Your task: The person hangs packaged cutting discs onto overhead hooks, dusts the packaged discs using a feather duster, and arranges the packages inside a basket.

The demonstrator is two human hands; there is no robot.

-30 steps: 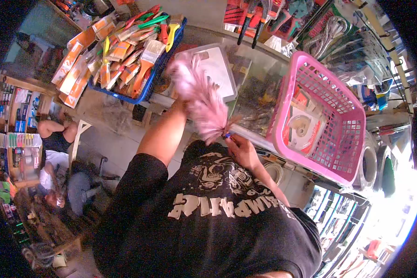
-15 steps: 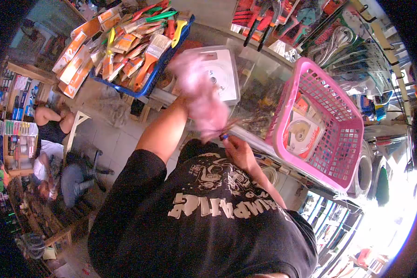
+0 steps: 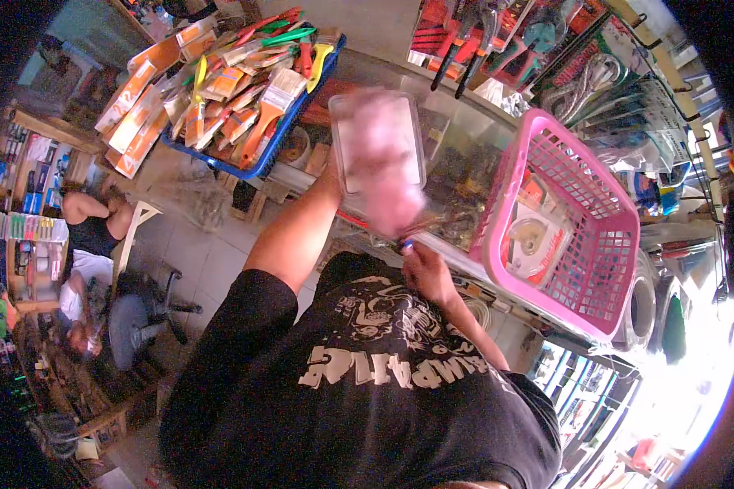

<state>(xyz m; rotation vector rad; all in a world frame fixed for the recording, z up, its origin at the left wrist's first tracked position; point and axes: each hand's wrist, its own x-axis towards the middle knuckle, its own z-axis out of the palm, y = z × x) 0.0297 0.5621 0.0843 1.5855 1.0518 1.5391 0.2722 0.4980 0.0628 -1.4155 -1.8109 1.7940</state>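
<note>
A flat clear plastic case point(image 3: 419, 122) with a white face is tilted up over the glass counter. My left hand point(image 3: 332, 182) reaches its left edge; the fingers are hidden behind the case, closed on it as far as the hold shows. A fluffy pink duster point(image 3: 393, 204), smeared by motion, lies across the front of the case. My right hand point(image 3: 429, 273) is closed around the duster's handle, near a blue band, close to the counter's front edge.
A blue basket point(image 3: 261, 167) heaped with paintbrushes stands left on the counter. At right is a pink basket point(image 3: 497, 236) holding a packaged disc point(image 3: 530, 239). Pliers point(image 3: 473, 41) hang at the back. A seated person point(image 3: 86, 277) and an office chair point(image 3: 134, 326) are at far left.
The case has been turned, so its printed face with a disc no longer shows and a plain white face does. The duster has shifted right, and my right hand slightly lower.
</note>
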